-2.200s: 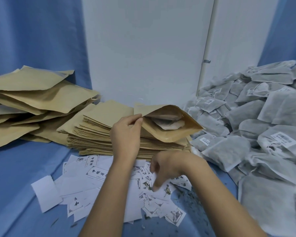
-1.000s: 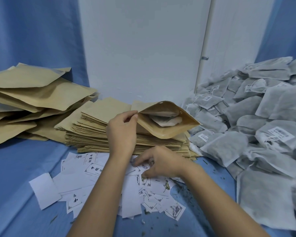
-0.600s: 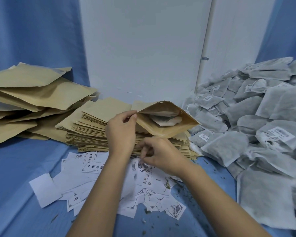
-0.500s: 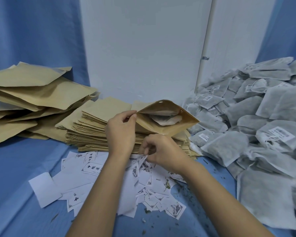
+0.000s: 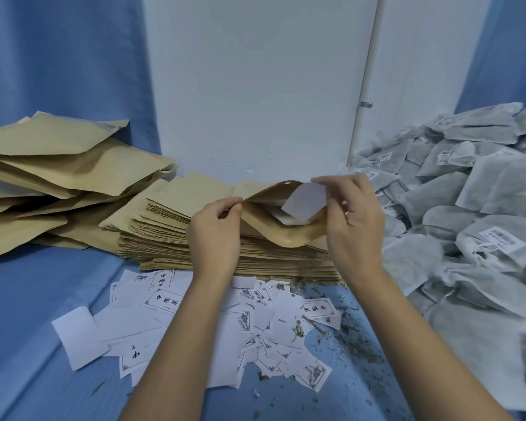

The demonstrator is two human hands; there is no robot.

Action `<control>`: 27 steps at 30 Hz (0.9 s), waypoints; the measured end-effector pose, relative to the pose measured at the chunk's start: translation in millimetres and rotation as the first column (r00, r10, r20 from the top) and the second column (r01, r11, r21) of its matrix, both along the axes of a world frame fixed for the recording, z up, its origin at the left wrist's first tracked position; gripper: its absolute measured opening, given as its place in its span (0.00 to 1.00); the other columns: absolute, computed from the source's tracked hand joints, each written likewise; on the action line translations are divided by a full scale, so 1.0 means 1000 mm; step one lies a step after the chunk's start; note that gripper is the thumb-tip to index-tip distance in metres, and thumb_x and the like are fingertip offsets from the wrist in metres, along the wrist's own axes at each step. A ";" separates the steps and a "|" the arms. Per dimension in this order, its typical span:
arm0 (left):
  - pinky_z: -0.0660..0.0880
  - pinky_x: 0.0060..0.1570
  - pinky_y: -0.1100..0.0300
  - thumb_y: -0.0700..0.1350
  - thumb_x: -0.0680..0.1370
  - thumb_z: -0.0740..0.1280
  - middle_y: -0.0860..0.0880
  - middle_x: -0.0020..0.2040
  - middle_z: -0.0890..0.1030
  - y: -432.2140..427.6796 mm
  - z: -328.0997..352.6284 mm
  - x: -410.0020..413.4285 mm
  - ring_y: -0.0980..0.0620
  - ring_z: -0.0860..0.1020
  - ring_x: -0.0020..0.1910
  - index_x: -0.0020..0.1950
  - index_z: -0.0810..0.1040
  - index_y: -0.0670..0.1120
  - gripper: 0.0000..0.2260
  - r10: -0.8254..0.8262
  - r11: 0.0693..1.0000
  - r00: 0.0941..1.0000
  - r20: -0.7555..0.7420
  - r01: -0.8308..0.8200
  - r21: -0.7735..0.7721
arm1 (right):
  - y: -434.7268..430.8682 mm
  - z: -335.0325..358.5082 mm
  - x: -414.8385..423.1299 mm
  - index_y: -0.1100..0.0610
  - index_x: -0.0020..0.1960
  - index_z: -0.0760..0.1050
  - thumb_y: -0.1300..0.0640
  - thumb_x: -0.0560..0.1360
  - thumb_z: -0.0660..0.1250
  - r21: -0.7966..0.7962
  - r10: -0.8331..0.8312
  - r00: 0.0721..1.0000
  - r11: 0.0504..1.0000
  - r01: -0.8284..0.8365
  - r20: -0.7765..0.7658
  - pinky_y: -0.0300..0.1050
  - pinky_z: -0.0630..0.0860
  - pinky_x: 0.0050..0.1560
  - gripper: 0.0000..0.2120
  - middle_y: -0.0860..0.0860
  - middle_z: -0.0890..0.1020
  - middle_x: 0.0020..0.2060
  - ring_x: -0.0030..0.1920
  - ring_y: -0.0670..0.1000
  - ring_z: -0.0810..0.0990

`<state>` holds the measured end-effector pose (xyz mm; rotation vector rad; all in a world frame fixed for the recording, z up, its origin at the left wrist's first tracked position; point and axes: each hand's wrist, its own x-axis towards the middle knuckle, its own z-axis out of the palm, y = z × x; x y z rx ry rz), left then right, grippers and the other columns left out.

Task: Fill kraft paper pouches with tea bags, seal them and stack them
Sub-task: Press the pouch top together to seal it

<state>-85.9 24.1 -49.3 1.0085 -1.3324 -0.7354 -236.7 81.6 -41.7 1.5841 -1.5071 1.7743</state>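
The open pouch [image 5: 274,235] lies on the stack of flat pouches [image 5: 170,238], its mouth gaping toward the person and its long side running left to right. The left hand [image 5: 216,235] pinches the mouth's left corner and lifts it apart. The right hand [image 5: 354,226], nearer the opening, pinches a white slip [image 5: 305,202] tilted down into it. Something pale, probably a tea bag, sits inside. Loose slips [image 5: 164,302] on the tabletop [image 5: 28,299] read 中国茶. Labels on the tea bag heap [image 5: 468,208] are too small to read.
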 end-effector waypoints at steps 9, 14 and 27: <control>0.69 0.43 0.77 0.39 0.76 0.67 0.55 0.44 0.82 0.010 0.000 -0.007 0.68 0.77 0.42 0.49 0.84 0.46 0.07 0.035 0.974 0.999 0.037 -0.026 -0.226 | -0.003 -0.014 -0.005 0.51 0.55 0.83 0.57 0.76 0.60 0.347 0.019 0.852 0.918 0.193 -0.523 0.44 0.70 0.35 0.14 0.52 0.80 0.41 0.46 0.55 0.77; 0.71 0.41 0.72 0.35 0.72 0.69 0.51 0.39 0.81 0.016 0.000 -0.009 0.60 0.77 0.38 0.44 0.85 0.43 0.07 0.045 0.903 0.992 0.115 0.009 -0.429 | -0.008 -0.014 -0.003 0.52 0.50 0.79 0.57 0.74 0.68 0.391 -0.134 0.902 0.868 0.307 -0.410 0.47 0.74 0.39 0.05 0.49 0.83 0.41 0.44 0.55 0.80; 0.75 0.44 0.66 0.46 0.75 0.70 0.53 0.38 0.82 0.006 0.000 -0.006 0.59 0.79 0.39 0.41 0.84 0.46 0.06 -0.042 0.964 0.999 -0.020 0.035 -0.262 | -0.004 -0.011 0.014 0.54 0.44 0.81 0.49 0.75 0.58 0.269 -0.058 0.973 0.956 0.118 -0.222 0.46 0.71 0.39 0.14 0.47 0.80 0.35 0.39 0.48 0.76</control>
